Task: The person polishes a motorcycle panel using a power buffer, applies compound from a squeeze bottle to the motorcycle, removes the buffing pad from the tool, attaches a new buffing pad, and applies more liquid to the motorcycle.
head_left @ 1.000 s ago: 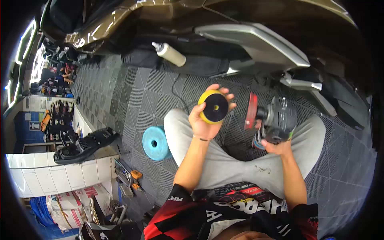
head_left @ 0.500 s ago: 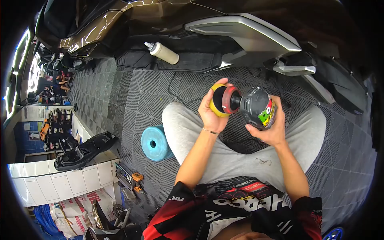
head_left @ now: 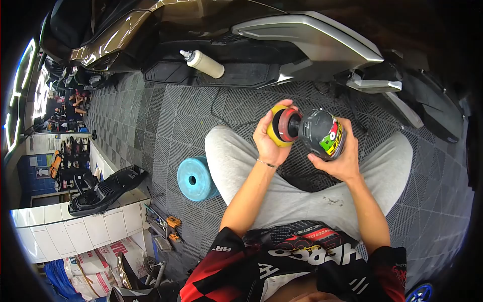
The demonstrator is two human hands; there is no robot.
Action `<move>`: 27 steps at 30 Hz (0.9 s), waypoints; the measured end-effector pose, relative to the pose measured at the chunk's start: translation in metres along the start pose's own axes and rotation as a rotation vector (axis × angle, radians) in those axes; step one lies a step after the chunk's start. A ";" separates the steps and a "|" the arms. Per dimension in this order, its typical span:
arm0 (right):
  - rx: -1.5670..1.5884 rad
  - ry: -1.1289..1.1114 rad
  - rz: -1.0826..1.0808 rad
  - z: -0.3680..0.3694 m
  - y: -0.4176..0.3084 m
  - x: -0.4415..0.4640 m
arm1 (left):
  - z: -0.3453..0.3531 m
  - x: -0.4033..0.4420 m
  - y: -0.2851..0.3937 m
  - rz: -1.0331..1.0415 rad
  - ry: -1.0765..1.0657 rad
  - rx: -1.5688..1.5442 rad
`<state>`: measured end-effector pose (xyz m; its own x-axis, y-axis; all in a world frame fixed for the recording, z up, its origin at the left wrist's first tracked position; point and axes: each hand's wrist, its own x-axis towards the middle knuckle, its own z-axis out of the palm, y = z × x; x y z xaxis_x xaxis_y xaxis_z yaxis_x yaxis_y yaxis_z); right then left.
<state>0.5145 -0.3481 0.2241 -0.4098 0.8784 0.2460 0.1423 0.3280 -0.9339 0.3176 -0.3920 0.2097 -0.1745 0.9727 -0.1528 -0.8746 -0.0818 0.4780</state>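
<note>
Both of my hands hold a polisher [head_left: 316, 135] in front of my lap. Its black body carries colourful stickers, and a red backing plate [head_left: 287, 126] sits at its left end. My left hand [head_left: 270, 143] is closed around the yellow foam pad [head_left: 274, 132] on that plate. Wrapped about the black body from the right is my right hand [head_left: 348, 157], with the thumb at its lower side. Part of the fingers of each hand is hidden behind the tool. A cream squeeze bottle [head_left: 207, 65] lies on the scooter's footboard [head_left: 244, 75] beyond my hands.
A brown and silver scooter [head_left: 307, 32] stretches across the far side. Left of my knee sits a blue round stool [head_left: 192, 178] on the grey tiled floor [head_left: 183, 113]. Tools [head_left: 168, 229] lie beside a white-tiled ledge [head_left: 83, 231] bearing a black scooter part [head_left: 103, 191].
The polisher has turned slightly in my hands, so the pad shows more edge-on and the stickers face me more. The view has shifted a little; both hands keep their hold.
</note>
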 end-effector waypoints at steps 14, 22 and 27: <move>0.015 -0.036 0.025 0.004 0.005 0.001 | -0.009 0.003 -0.006 0.071 0.087 0.043; 0.034 -0.058 0.004 0.011 -0.001 0.001 | -0.016 0.001 -0.009 0.103 0.039 0.008; 0.011 -0.079 0.063 0.007 -0.004 0.002 | -0.016 0.001 -0.009 0.143 0.043 0.065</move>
<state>0.5067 -0.3504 0.2262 -0.4704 0.8667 0.1661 0.1606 0.2691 -0.9496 0.3179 -0.3933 0.1914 -0.3157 0.9418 -0.1154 -0.8087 -0.2034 0.5519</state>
